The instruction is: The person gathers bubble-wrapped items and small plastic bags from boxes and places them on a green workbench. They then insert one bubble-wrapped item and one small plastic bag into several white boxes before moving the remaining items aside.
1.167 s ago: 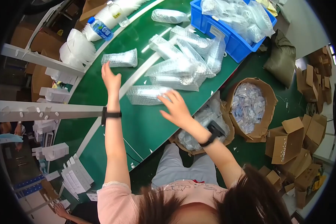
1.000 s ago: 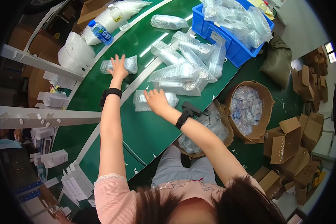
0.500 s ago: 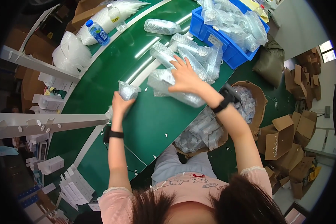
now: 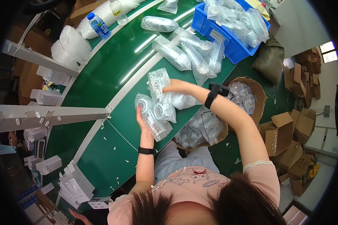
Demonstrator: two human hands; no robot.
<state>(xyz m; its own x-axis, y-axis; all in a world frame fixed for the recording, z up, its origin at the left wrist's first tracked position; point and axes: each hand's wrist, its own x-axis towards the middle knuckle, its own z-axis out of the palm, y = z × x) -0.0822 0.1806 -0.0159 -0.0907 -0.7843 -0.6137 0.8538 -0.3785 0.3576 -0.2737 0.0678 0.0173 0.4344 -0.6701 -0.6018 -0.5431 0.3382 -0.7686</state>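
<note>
My left hand (image 4: 144, 125) is closed round a bubble-wrapped package (image 4: 157, 127), which tilts over the near part of the green table. Beside it, my right hand (image 4: 175, 87) grips a second bubble-wrapped package (image 4: 158, 80), its fingers mostly hidden behind the wrap. The two packages touch, and a round pale end shows through the clear wrap of each. Under my right forearm lies another clear bubble-wrapped bundle (image 4: 184, 101). Farther off, several wrapped packages (image 4: 195, 56) lie in a loose group on the table.
A blue bin (image 4: 236, 56) heaped with wrapped packages stands at the far right. Below the table edge, a carton (image 4: 261, 97) holds plastic packing. A metal post (image 4: 56, 115) reaches in from the left, near white boxes (image 4: 77, 183). Another person's hand (image 4: 79, 216) shows at lower left.
My left hand has moved right and nearer with its package. My right hand has come left from the pile and now holds a package against it. Another wrapped package appears at the far edge.
</note>
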